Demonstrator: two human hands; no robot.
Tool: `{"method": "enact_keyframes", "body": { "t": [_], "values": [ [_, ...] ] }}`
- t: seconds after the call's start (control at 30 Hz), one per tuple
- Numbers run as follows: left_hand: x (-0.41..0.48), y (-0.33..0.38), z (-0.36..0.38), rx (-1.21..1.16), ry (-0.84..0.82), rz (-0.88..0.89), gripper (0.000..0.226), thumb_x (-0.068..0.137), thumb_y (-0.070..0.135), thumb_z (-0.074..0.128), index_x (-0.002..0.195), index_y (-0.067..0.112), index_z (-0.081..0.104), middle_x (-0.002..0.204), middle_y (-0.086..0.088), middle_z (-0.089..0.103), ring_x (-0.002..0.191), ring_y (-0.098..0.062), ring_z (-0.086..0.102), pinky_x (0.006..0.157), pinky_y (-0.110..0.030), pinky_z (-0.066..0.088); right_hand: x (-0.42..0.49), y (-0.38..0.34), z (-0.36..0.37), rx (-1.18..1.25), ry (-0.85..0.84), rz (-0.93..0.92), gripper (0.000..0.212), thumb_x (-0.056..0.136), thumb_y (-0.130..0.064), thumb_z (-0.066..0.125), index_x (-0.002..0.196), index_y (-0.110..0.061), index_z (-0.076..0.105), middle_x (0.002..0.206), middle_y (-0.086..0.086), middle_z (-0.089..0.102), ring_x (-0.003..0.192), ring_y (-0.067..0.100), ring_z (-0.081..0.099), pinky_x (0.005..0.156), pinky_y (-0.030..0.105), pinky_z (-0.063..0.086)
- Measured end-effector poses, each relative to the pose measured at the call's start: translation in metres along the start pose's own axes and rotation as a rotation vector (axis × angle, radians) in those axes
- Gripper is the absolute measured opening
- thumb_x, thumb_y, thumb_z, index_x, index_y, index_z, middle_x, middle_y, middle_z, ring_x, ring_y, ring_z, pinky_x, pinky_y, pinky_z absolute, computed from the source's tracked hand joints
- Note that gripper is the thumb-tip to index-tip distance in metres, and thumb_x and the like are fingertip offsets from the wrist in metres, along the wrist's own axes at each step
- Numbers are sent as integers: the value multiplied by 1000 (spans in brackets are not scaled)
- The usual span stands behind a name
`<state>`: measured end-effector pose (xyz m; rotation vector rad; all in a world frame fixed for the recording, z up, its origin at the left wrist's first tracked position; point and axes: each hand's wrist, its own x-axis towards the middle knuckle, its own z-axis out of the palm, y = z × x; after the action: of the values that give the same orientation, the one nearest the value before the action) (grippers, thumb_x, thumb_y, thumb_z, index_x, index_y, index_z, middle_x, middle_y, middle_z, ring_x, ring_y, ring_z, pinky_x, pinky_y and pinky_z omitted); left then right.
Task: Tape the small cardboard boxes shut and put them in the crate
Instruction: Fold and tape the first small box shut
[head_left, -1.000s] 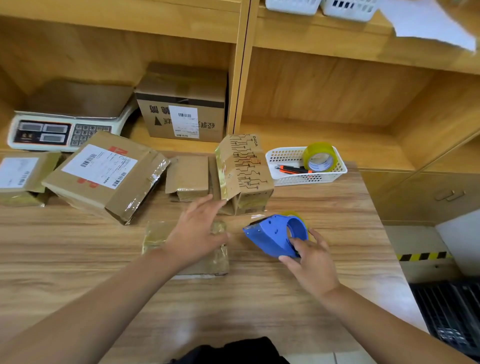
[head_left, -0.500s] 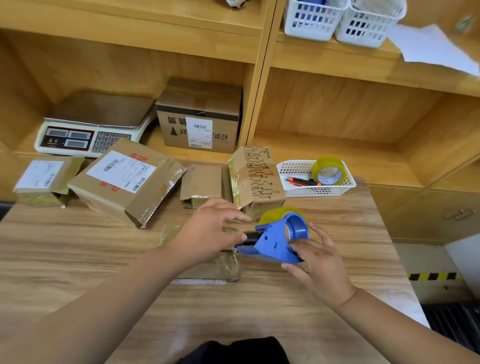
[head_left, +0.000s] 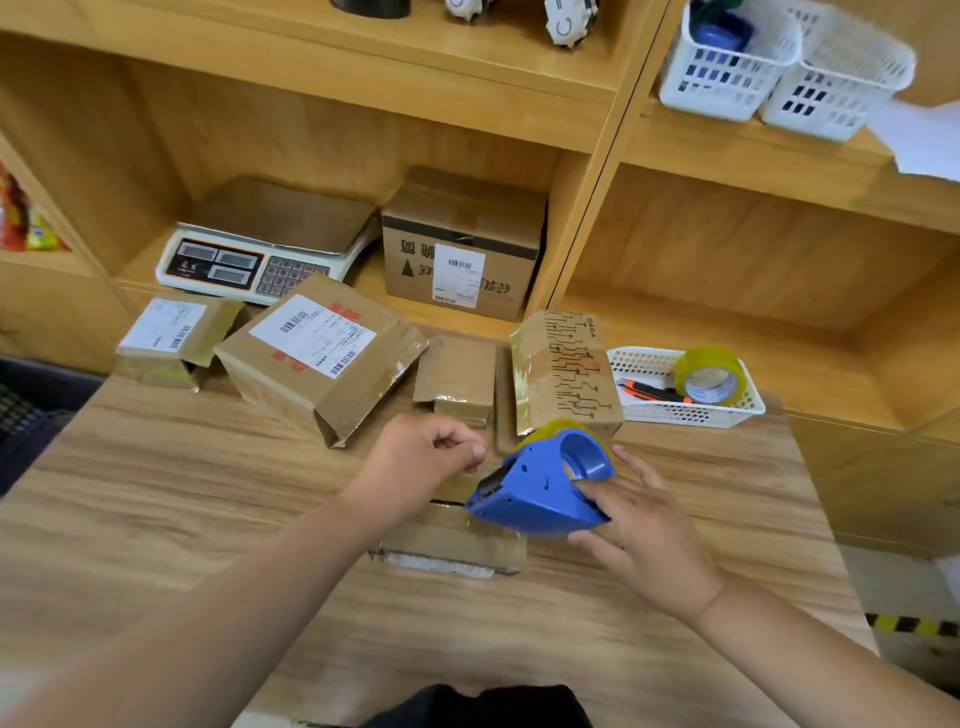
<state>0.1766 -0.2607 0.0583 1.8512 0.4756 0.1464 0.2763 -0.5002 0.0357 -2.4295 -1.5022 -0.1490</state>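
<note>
A small flat cardboard box (head_left: 457, 540) lies on the wooden table (head_left: 208, 499), partly hidden under my hands. My right hand (head_left: 644, 535) grips a blue tape dispenser (head_left: 540, 488) with a yellowish roll, held over the box's right end. My left hand (head_left: 421, 462) hovers over the box with thumb and fingers pinched just left of the dispenser's mouth; whether tape is between them I cannot tell. More small boxes stand behind: a printed one (head_left: 563, 371), a plain one (head_left: 457, 376), a labelled large one (head_left: 317, 353) and a labelled small one (head_left: 174, 338).
A white basket (head_left: 644, 415) holding a tape roll (head_left: 709, 376) and an orange cutter sits at the table's back right. On the shelf behind are a scale (head_left: 260, 249) and a brown carton (head_left: 462, 244). A dark crate (head_left: 26, 410) shows at the left edge.
My right hand lifted the dispenser off the table and brought it left onto the box. My left hand rose from lying flat on the box and pinched at the dispenser's mouth.
</note>
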Motion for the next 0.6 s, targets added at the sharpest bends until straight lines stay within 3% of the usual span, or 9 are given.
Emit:
{"method": "enact_keyframes", "body": {
  "t": [0.07, 0.13, 0.2, 0.3, 0.37, 0.5, 0.6],
  "values": [
    [-1, -4, -8, -62, 38, -67, 22, 82, 7, 71, 63, 18, 70, 68, 7, 71, 60, 4, 57, 61, -9, 43, 8, -12, -5, 47, -15, 23, 43, 77, -40, 54, 112, -16, 60, 94, -2, 70, 101, 12, 52, 112, 22, 20],
    [-3, -9, -14, -173, 63, -136, 20, 83, 2, 68, 65, 11, 70, 64, 3, 70, 57, 0, 61, 59, -11, 46, 16, -24, -11, 129, -34, 82, 53, 75, -39, 49, 120, -13, 59, 103, -1, 68, 109, 12, 43, 101, 23, 31],
    [-6, -15, -19, -246, 77, -180, 23, 84, -1, 65, 64, 10, 69, 58, 3, 67, 52, -3, 58, 57, -13, 46, 27, -34, -20, 199, -125, 153, 64, 72, -47, 47, 130, -20, 53, 108, -9, 59, 112, 14, 42, 91, 22, 30],
    [-9, -24, -23, -275, 105, -230, 26, 85, 2, 64, 61, 10, 68, 54, 0, 63, 51, -7, 54, 57, -16, 47, 43, -45, -25, 160, -295, 213, 84, 66, -62, 68, 138, -31, 38, 111, -19, 44, 107, 9, 35, 85, 20, 25],
    [-11, -29, -25, -302, 115, -261, 25, 87, 5, 64, 62, 8, 67, 52, 2, 62, 51, -7, 55, 55, -15, 47, 53, -53, -26, 104, -351, 204, 96, 63, -62, 76, 142, -33, 30, 117, -18, 45, 100, 6, 31, 84, 19, 22],
    [-14, -36, -31, -368, 156, -314, 19, 86, 6, 65, 68, 4, 68, 50, 2, 62, 47, -4, 55, 50, -12, 45, 62, -63, -24, 20, -361, 144, 92, 67, -58, 73, 142, -34, 25, 118, -16, 47, 92, 5, 35, 81, 18, 21],
    [-13, -46, -38, -381, 158, -329, 16, 86, 9, 67, 71, 2, 69, 62, -10, 66, 58, -15, 59, 55, -16, 48, 67, -65, -25, 46, -370, 135, 81, 67, -52, 73, 135, -34, 33, 111, -18, 46, 95, 12, 41, 76, 18, 25]
  ]
}}
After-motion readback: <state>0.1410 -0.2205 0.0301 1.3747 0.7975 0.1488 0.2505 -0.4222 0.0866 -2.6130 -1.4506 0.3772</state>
